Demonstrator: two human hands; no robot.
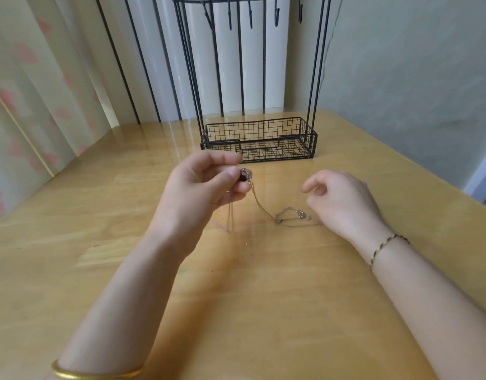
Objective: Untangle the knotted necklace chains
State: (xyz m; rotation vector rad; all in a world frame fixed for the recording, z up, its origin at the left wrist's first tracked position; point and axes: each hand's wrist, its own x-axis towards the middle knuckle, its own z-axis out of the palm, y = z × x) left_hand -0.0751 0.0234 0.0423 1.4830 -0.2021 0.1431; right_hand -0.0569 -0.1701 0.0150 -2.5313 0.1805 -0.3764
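Note:
My left hand (206, 185) is raised above the wooden table (263, 297) and pinches a small pinkish pendant (246, 174) with its thin necklace chains (259, 205). From the fingers the chains run down and to the right, to a clasp end (291, 213) lying on the table. Fainter strands hang below my left hand. My right hand (343, 198) hovers just right of the clasp end, fingers loosely curled, holding nothing.
A black wire jewellery stand (259, 141) with a basket base and several hooks on top stands at the table's far side. Curtains hang at the left and a wall rises at the right. The table's right edge runs diagonally.

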